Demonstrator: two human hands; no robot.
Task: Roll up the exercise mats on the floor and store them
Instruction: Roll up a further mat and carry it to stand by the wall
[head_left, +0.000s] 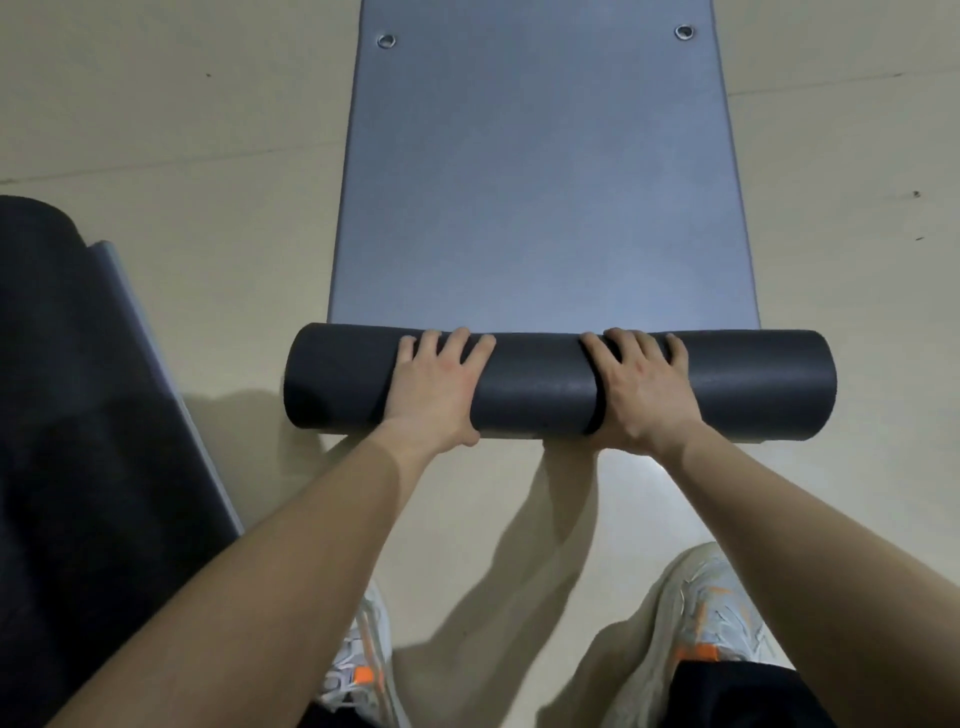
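Both palms press, fingers spread, gripping nothing: left hand (436, 387), right hand (644, 389), on the mat roll (545, 389). I judge rolling barely begun (unrolled mat (545, 182) stretches toward twelve o'clock). Next: an even forward push.

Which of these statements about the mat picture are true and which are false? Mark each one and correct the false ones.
1. The left hand and right hand both rest on the roll. True.
2. The mat is completely rolled up. False: a long flat part lies on the floor beyond the roll.
3. The far end of the flat part has two metal eyelets. True.
4. The person is barefoot. False: they wear pale shoes with orange marks.
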